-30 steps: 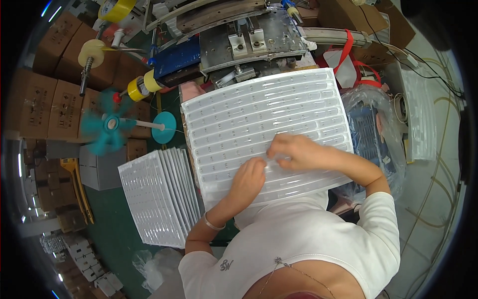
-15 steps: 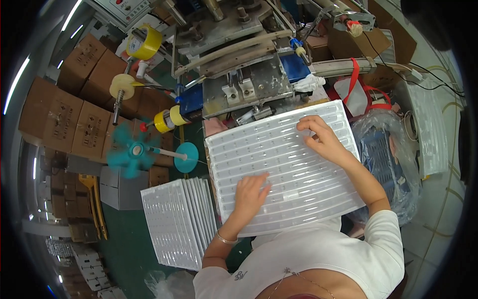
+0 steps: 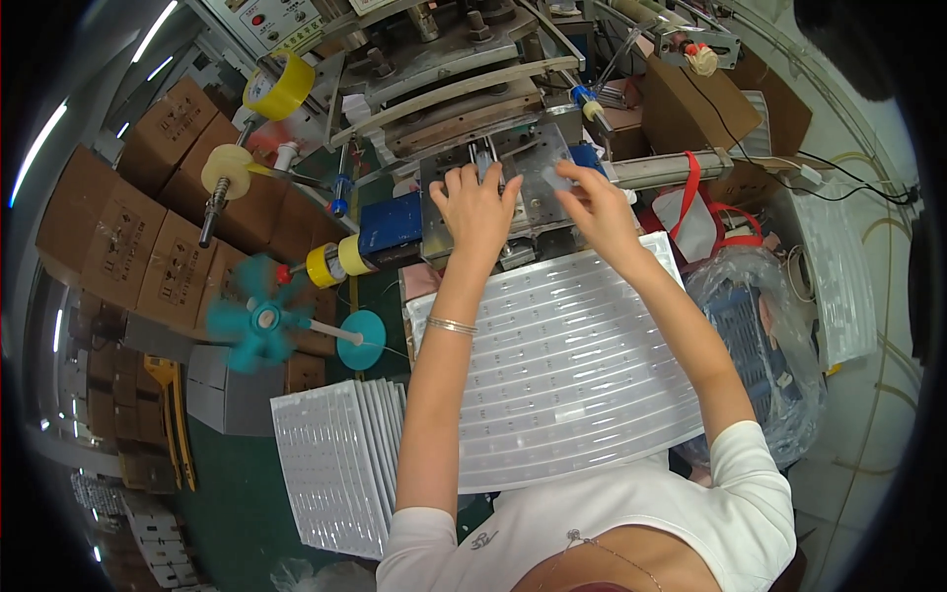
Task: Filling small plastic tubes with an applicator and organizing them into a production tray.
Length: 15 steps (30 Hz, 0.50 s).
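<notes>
My left hand [image 3: 476, 209] reaches over the metal bed [image 3: 538, 202] of a press, its fingers spread and its fingertips at the small metal fixture [image 3: 483, 156] there. Whether it touches the fixture is hard to see. My right hand [image 3: 600, 209] is just right of it, thumb and fingers closed on a small translucent plastic piece [image 3: 556, 179] held above the bed. Under my forearms lies a large white tray [image 3: 572, 365] with rows of clear ridged strips, close against my body.
Several similar trays [image 3: 330, 469] lean in a stack at the left. A teal fan [image 3: 264, 316] spins beside cardboard boxes [image 3: 123, 247]. Rolls of yellow tape [image 3: 279, 87] hang on the machine's left. A plastic-wrapped blue crate [image 3: 755, 340] stands at the right.
Both hands have moved forward from the tray to the press bed. My right hand now holds a small translucent piece. The view has shifted slightly.
</notes>
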### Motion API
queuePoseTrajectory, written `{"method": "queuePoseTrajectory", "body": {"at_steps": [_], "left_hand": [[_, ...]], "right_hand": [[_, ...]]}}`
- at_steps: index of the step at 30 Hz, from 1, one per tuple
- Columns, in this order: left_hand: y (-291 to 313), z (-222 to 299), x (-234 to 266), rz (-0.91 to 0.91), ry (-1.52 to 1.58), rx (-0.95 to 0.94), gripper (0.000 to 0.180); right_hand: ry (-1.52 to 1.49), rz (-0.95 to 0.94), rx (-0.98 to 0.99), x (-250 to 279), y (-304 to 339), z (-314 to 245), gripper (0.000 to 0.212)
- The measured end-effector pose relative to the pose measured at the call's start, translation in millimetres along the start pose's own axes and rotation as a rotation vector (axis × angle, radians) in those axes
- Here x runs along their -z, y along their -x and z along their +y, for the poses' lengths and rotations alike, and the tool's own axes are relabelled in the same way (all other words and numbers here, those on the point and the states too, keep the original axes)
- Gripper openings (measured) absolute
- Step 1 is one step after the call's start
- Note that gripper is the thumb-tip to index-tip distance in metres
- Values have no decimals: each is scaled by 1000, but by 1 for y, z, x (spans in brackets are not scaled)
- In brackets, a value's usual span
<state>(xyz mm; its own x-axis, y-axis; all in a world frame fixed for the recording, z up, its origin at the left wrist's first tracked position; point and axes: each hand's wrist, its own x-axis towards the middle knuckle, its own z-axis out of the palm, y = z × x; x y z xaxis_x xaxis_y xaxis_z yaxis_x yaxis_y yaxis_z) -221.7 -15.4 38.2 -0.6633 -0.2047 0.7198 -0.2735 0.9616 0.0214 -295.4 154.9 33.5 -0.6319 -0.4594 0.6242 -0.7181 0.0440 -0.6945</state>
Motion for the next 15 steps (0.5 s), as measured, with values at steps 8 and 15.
{"method": "queuePoseTrajectory", "body": {"at_steps": [8, 15], "left_hand": [[89, 16, 78, -59, 558, 381, 23], [141, 9, 98, -67, 979, 665, 18]], "right_hand": [[556, -17, 271, -57, -47, 12, 23], [446, 196, 199, -54, -20, 23, 40]]}}
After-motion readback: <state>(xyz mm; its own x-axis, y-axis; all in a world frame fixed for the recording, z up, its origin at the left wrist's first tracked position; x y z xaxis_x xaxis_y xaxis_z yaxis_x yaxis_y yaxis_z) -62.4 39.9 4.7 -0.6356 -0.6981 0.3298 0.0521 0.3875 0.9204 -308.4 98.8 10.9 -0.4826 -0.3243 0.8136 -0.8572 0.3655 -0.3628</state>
